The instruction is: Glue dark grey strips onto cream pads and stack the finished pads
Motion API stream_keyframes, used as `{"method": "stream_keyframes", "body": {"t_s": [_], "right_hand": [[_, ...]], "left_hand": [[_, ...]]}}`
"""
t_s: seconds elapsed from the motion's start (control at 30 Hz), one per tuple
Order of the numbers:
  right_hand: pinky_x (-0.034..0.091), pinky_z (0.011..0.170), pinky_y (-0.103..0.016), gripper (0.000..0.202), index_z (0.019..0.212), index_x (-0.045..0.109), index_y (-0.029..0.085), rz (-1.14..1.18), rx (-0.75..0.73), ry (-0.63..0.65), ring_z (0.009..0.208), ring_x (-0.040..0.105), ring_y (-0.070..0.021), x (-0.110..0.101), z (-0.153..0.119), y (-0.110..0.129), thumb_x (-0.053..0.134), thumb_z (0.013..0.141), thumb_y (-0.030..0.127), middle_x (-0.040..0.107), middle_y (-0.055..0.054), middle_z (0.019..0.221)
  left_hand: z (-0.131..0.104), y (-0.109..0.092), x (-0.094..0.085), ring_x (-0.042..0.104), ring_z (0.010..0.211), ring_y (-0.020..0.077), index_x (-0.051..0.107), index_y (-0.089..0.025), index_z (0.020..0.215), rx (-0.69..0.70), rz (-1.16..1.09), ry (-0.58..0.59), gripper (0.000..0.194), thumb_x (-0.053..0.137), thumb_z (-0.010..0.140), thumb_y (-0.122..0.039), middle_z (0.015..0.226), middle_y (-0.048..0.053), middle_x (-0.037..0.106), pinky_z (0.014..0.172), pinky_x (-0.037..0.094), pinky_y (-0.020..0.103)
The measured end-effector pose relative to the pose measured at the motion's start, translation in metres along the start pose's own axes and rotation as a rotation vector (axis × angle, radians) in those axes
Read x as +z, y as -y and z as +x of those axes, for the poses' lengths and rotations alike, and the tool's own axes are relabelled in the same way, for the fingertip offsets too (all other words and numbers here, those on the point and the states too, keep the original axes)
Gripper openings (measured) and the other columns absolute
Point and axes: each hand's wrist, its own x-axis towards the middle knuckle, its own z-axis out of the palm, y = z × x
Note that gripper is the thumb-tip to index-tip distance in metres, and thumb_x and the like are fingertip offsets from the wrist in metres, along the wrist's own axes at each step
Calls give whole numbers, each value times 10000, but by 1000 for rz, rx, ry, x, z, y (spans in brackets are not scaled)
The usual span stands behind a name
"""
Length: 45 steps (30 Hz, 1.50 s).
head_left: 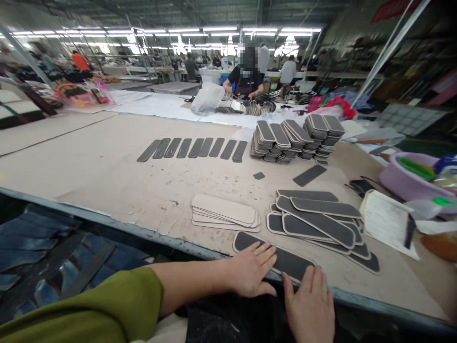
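Note:
A long dark grey panel with rounded corners and a pale border lies flat along the table's front edge. My left hand rests on its left half, palm down with the fingers spread. At its right end, my right hand touches the panel with straight fingers, the thumb held apart. Just behind lies a small fanned stack of plain beige panels. To the right of that, a loose heap of grey panels with pale borders overlaps at several angles.
Grey strips lie in a row farther back, beside tall stacks of bordered panels. At right are a written sheet and a purple basin. Dark blue pieces lie below the table edge. A co-worker works across the table.

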Motion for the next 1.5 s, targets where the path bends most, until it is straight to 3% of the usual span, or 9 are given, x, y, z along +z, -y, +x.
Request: {"method": "stream_keyframes", "body": {"t_s": [0.3,0.5,0.73,0.87,1.0,1.07,1.17,1.37,1.5], "right_hand": [[223,1028,-538,868,1370,233,-76,36,9,-23,1317,212,-394,3,0,-1,103,855,610,246,-296,1416],[320,992,-424,790,1252,458,-27,106,73,-59,1185,413,-326,-6,16,-17,251,853,623,481,-257,1251],[428,791,-384,772,1379,284,63,258,335,-4,894,557,-278,-23,39,-25,506,775,490,612,-117,925],[456,756,-345,776,1374,307,118,492,438,-108,797,583,-215,-21,35,-34,532,742,507,591,-63,919],[451,821,-344,770,1289,425,85,630,542,-59,805,614,-205,-18,29,-39,573,691,546,581,-130,1058],[449,823,-345,655,1169,544,104,673,551,-4,795,623,-213,-20,29,-38,582,679,536,615,-119,1023],[434,825,-375,481,963,647,141,695,574,-35,817,614,-248,-24,30,-35,620,644,500,653,-88,873],[451,723,-368,302,747,615,178,843,607,-107,675,599,-223,-36,32,-21,687,581,420,628,-24,668],[471,700,-338,359,792,589,178,1069,536,-126,718,616,-214,-59,33,-2,673,622,484,660,-29,716]], "left_hand": [[-53,46,-7,79,1389,288,231,-88,1412,-84,49,49,750,393,858,-567,1494,187,165,1122,119,425],[-54,47,0,37,1392,285,228,-115,1415,-101,98,63,746,472,839,-522,1504,173,140,1123,104,423],[-54,49,5,18,1395,255,192,-150,1430,-102,141,46,714,399,867,-537,1516,138,90,1128,97,430],[-55,49,5,26,1395,252,194,-155,1433,-101,149,34,725,378,864,-564,1515,132,95,1131,106,434],[-56,50,7,45,1394,256,184,-158,1436,-86,167,9,733,353,864,-584,1513,123,96,1131,126,437],[-56,52,9,65,1392,257,184,-166,1437,-68,178,-9,723,335,869,-586,1512,116,103,1130,140,433],[-56,55,11,110,1386,263,195,-171,1437,-34,192,-51,714,341,870,-581,1507,112,128,1128,166,431],[-58,62,15,171,1372,282,219,-178,1432,-3,170,-122,701,392,865,-554,1496,121,175,1110,226,464],[-63,62,9,196,1366,286,300,-190,1406,12,105,-157,602,382,891,-490,1485,109,234,1098,255,481]]}}
